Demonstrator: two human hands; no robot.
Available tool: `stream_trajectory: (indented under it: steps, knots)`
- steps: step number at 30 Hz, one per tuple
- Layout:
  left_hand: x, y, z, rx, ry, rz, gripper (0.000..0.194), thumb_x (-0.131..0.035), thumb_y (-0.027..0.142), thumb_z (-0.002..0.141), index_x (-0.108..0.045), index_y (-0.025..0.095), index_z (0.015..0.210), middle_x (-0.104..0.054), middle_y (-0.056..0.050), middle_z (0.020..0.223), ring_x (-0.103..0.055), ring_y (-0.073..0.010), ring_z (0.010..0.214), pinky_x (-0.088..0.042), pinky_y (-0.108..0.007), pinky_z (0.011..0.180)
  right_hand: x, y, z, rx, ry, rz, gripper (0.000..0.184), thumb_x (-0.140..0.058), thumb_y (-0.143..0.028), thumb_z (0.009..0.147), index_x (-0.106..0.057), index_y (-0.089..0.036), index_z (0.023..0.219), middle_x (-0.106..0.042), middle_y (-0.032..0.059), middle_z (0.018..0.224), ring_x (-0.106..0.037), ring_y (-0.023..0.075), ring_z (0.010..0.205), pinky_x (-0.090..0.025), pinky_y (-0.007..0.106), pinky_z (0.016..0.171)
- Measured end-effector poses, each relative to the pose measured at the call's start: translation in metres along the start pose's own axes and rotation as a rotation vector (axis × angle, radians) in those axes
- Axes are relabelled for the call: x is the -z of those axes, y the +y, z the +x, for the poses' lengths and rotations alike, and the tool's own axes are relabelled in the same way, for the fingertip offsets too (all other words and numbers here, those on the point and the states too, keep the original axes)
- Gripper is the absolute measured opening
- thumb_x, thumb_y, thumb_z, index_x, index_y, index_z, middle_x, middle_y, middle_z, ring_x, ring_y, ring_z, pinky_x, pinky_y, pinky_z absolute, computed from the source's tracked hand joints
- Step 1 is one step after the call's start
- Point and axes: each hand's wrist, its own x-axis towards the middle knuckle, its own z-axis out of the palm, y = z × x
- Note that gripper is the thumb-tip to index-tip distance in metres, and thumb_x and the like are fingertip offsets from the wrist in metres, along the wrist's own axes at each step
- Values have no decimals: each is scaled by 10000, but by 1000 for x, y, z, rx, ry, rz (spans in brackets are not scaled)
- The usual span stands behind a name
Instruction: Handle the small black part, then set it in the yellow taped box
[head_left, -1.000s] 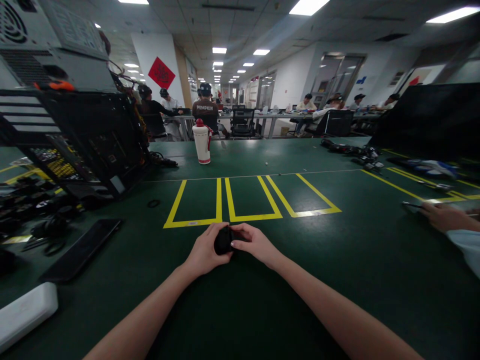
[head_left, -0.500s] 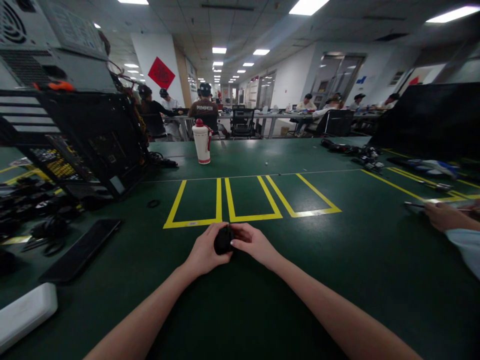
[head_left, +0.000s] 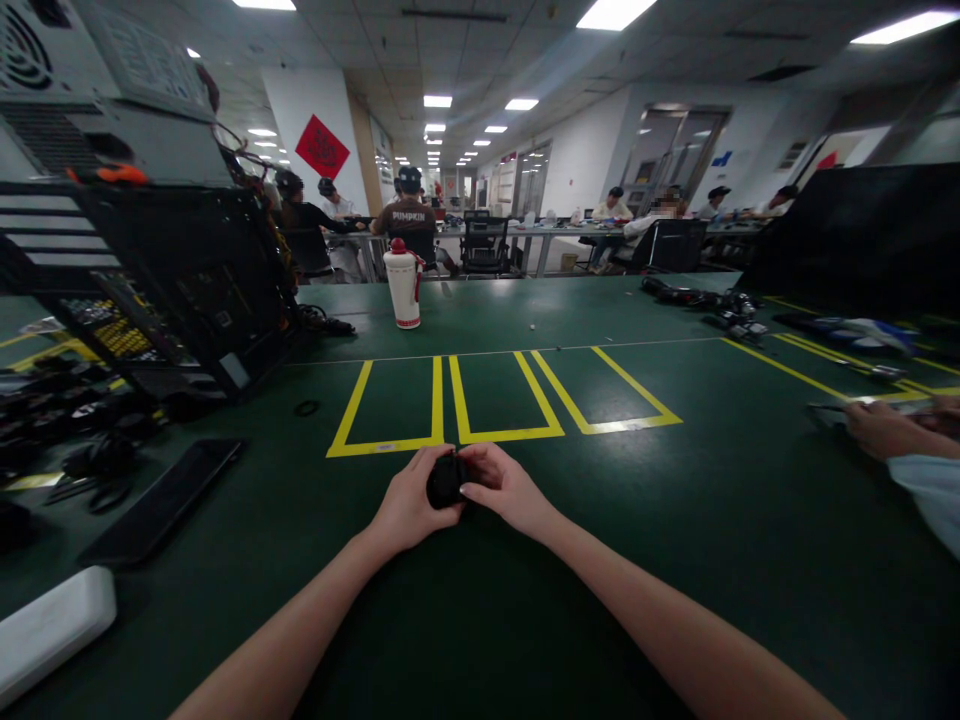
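Between my two hands is a small rounded black object (head_left: pixel 445 482); its kind is too dark to make out. My left hand (head_left: pixel 409 500) wraps round its left side, thumb below and fingers over the top. From the right, my right hand (head_left: pixel 508 488) pinches its edge with thumb and fingertips. Both hands are just on the near side of the yellow tape outlines (head_left: pixel 510 436) on the green table (head_left: pixel 480 620). Part of the black object is hidden behind my fingers.
An opened computer case (head_left: pixel 187 270) stands at left, with cables, a dark flat panel (head_left: pixel 165 500) and a white block (head_left: pixel 56 630) nearby. A white cup (head_left: pixel 405 290) with a red top stands farther back. At right, another person's hand (head_left: pixel 881 430) holds a thin object.
My hands and the black object have hardly moved. At right, the other person's second hand now shows more, and the thin object there has shifted slightly.
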Motion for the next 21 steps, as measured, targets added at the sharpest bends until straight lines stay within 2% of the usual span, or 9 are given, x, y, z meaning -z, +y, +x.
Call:
stream_trajectory:
  steps: [3,7,12,21]
  knots:
    - [0,0,0,5,-3,-6,575,-640,250,623,-397,248,1144,-515,-40,1103,-514,-242,1011,-432,-401,856,1,6,3,7,-16,-25,419,-577,-155,692,-469,-219,1092,-493,38,1143,-478,162,1097,-360,383,978]
    - [-3,-4,1,-23,30,16,586,-649,243,606,-404,240,1139,-525,-39,1097,-519,-232,1004,-421,-382,865,2,11,6,34,-13,31,351,-590,-123,663,-501,-202,993,-508,27,1098,-499,156,1069,-360,372,977]
    - [-4,-8,2,-7,35,18,602,-651,259,607,-393,236,1150,-518,-41,1113,-516,-229,1012,-422,-377,866,-2,2,0,21,-49,77,254,-573,-176,706,-493,-215,944,-498,23,1110,-513,156,1049,-402,375,935]
    - [0,-4,0,22,-6,-25,578,-640,260,625,-394,245,1148,-510,-42,1120,-507,-234,1027,-417,-403,884,-2,3,-1,58,-13,-93,437,-542,-125,708,-452,-243,1119,-456,26,1155,-450,166,1113,-348,391,985]
